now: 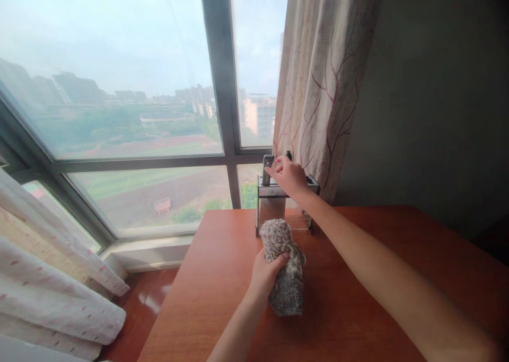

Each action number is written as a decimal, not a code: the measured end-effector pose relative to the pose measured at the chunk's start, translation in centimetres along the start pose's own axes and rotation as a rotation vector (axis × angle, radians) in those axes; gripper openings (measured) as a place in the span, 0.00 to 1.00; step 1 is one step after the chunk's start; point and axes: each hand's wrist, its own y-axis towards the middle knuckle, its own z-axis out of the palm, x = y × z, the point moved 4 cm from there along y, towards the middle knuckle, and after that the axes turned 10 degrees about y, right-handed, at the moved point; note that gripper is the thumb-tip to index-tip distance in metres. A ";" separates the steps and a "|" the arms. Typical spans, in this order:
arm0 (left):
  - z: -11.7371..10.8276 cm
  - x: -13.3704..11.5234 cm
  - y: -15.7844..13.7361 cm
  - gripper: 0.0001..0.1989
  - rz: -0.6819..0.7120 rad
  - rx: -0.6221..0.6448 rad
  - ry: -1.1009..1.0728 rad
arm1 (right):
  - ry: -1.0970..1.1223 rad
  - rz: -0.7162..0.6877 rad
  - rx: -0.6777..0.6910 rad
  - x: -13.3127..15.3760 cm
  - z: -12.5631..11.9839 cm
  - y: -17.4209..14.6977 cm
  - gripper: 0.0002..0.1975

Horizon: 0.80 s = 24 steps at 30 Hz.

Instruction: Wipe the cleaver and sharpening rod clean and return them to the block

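- Head view, clock centred on the fuzzy grey knit bundle (291, 280): window (131, 86), 10 o'clock.
- Wooden table (214, 282): beneath the rest.
- Metal-framed rack (273, 191): 12 o'clock. Judgement: work straight up and down at its top, fingers light, no leaning, lest it tip. Contents: one dark handset (268, 162), probably a remote control, upright at the rack's 11 o'clock; remainder hidden by the right hand (293, 177).
- Bundle: in left hand (264, 272), whose fingers clamp it from 8 o'clock, thumb on top. Judgement: hold low, off the rack.
- Right hand: thumb and forefinger curled close together beside the handset; cannot tell whether gripping.
- Black tip (288, 154): handset's 2 o'clock; identity unclear.
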 end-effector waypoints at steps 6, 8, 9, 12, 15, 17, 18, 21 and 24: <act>0.4 0.3 -0.6 0.22 -0.145 0.080 -0.233 | -0.005 0.017 -0.165 -1.5 -3.8 1.9 0.15; 0.5 0.6 -0.7 0.23 -0.214 0.127 -0.297 | -0.044 0.057 -0.178 -2.1 -4.3 2.4 0.17; 0.6 0.7 -0.8 0.23 -0.246 0.153 -0.330 | -0.069 0.081 -0.167 -2.4 -4.3 2.6 0.18; 0.6 0.8 -1.0 0.25 -0.349 0.217 -0.445 | -0.143 0.136 -0.049 -3.1 -3.4 2.7 0.22; 0.5 0.5 -0.9 0.29 -0.357 0.248 -0.550 | -0.212 0.154 0.101 -3.6 -2.1 2.6 0.21; 0.3 0.1 -0.6 0.31 -0.281 0.241 -0.609 | -0.235 0.156 0.142 -3.7 -1.7 2.6 0.19; 0.2 0.0 -0.4 0.31 -0.243 0.236 -0.634 | -0.238 0.156 0.146 -3.7 -1.7 2.7 0.18; 0.1 -0.3 -0.1 0.31 -0.179 0.236 -0.678 | -0.238 0.151 0.141 -3.4 -1.8 3.1 0.17; 0.3 -0.4 0.0 0.32 -0.171 0.275 -0.673 | -0.240 0.145 0.128 -2.9 -2.3 3.8 0.17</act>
